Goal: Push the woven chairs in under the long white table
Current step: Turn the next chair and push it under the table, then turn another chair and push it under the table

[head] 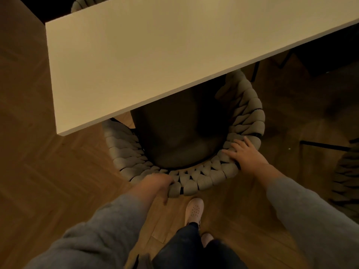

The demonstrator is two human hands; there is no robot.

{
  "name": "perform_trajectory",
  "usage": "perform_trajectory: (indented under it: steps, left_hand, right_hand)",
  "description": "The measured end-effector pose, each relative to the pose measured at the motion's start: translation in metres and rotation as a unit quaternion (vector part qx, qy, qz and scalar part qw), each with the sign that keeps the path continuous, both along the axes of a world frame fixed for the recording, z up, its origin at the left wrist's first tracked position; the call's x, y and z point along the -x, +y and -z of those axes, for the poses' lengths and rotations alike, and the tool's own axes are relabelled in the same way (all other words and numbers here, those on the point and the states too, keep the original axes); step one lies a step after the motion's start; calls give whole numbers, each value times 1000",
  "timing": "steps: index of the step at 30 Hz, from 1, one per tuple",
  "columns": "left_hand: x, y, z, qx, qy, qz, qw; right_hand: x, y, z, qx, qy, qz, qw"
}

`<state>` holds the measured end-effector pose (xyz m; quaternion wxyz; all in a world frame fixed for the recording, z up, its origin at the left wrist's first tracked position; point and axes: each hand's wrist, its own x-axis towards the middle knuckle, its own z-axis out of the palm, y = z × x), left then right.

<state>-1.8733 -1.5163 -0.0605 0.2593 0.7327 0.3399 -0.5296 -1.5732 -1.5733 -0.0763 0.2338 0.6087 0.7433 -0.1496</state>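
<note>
chair: grey woven curved back, dark seat, half under white surface | left hand: curled over back rim, gripping | right hand: spread flat on rim, touching

Table top plain off-white, no pattern, warm yellowish cast; chair at 6 o'clock has a back rim of thick grey-beige cord, chunky braided weave, black gaps between the loops; seat plain dark grey, near black; floor mid-brown wood, herringbone planks; left sleeve and right sleeve plain grey; trousers dark navy, plain; shoe pale pinkish white with rows of small dark holes; second chair at 3 o'clock same braided weave, darker in shadow; frame bar next to it thin, black; third woven rim at 11 o'clock, grey.
</note>
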Motion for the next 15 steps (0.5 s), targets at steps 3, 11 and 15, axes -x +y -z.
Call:
perform_trajectory:
  steps: [3,11,15]
  left_hand:
    - [-38,14,-13,31,18,-5,999]
    - [-215,27,-54,-62,-321,-60,943]
    - [-315,2,-56,-125,-428,57,893]
  right_hand:
    - [-9,-24,-2,-63,52,68,994]
    - [-118,-117,-18,-176,11,373,911]
    - [-186,-168,-30,-228,-30,520,823]
